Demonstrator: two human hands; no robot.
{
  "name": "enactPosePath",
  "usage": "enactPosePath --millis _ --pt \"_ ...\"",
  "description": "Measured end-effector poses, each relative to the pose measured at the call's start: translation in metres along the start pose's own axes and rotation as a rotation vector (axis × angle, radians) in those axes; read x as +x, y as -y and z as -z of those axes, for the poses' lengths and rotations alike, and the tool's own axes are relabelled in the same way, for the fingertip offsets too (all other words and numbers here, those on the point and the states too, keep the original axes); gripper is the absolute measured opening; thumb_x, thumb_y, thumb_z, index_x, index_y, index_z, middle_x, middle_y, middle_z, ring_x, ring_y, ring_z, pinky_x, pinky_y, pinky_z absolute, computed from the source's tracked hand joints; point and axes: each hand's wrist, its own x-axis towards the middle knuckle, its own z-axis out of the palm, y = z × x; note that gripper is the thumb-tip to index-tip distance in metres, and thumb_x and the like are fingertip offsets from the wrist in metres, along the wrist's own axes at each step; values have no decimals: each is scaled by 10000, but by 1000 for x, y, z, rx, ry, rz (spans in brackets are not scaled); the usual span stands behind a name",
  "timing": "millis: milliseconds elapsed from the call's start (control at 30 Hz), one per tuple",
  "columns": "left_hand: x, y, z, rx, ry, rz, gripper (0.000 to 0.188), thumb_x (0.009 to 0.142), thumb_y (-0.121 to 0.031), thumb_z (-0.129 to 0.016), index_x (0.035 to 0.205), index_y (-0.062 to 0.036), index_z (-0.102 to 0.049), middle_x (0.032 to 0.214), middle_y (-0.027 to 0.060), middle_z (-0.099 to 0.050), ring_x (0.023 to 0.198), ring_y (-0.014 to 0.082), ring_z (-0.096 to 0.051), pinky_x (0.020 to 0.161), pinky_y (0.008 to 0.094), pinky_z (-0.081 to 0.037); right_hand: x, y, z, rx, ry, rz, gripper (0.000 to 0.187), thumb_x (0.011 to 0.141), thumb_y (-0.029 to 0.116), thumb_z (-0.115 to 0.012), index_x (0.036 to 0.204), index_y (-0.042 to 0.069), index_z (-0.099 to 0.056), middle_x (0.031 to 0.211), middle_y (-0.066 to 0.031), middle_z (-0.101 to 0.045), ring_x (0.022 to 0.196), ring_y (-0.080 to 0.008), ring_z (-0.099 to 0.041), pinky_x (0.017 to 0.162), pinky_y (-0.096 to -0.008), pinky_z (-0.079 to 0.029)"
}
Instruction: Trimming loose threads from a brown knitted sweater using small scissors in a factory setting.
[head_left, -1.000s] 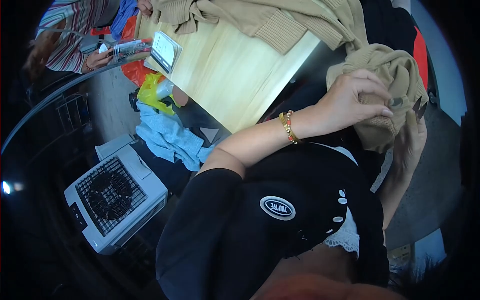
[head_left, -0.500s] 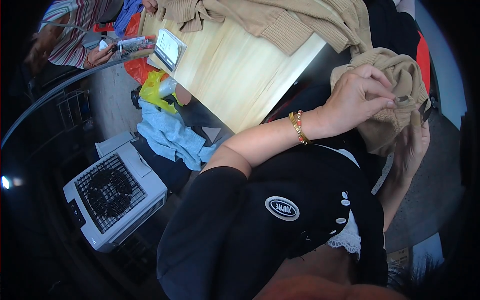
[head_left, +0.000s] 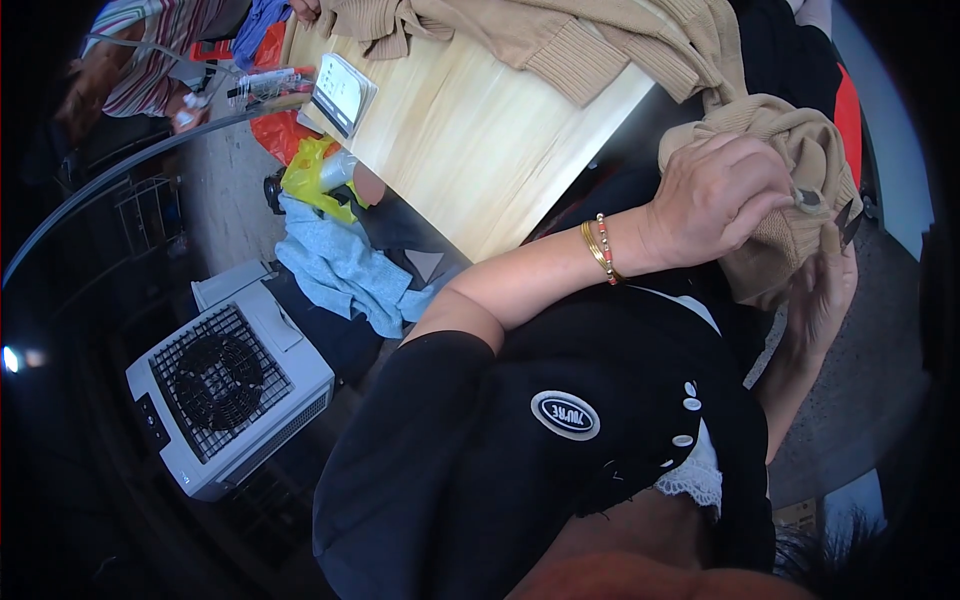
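My left hand [head_left: 715,195], with gold and beaded bracelets on the wrist, reaches across my body and is closed on a bunched tan knit garment [head_left: 800,135] at the right. Just below it my right hand [head_left: 822,290] is raised, palm toward me, against the underside of the same garment. It pinches a small dark pointed tool [head_left: 847,222] that looks like thread snips. My dark top fills the lower middle of the view.
A pale wooden table [head_left: 480,150] carries more tan knitwear [head_left: 560,30] and a small white booklet [head_left: 340,92]. On the floor to the left are a white box fan [head_left: 225,395], a blue cloth [head_left: 340,275] and a yellow bag [head_left: 312,172]. Another person in stripes [head_left: 160,60] is at the far left.
Both hands stay on the tan garment. My left hand's fingers have shifted slightly on the knit, and the view has drifted a little.
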Motion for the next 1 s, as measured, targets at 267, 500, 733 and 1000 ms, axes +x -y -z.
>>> enactPosePath --millis 267,500,733,1000 --pt "8 -7 20 98 422 -187 175 837 4 -651 992 -76 -627 1239 124 -665 1024 293 -676 838 366 -533 3 16 -12 -236 32 -128 296 989 187 -597 1216 -1 -582 797 60 -578 566 32 -447 482 -139 -322" --pt "5 24 3 -218 183 -91 94 952 3 -598 1029 -20 -548 1017 112 -732 672 135 -637 585 235 -492 10 20 -33 -85 232 -88 271 1002 156 -590 1161 -58 -641 1070 -47 -685 923 -80 -623 807 -221 -497" --pt "-2 21 7 -129 122 165 89 985 -56 -608 1051 -4 -579 845 29 -663 640 52 -542 590 206 -451 -7 33 -30 -769 163 697 290 967 125 -595 1202 -43 -626 1032 -163 -665 961 -263 -641 845 -308 -497" --pt "-1 24 3 -209 118 341 119 1007 -90 -597 1065 14 -591 905 21 -647 803 41 -571 739 183 -467 0 14 -30 -1210 111 1245 315 857 192 -709 1122 29 -657 981 -125 -638 854 -306 -661 743 -364 -541"
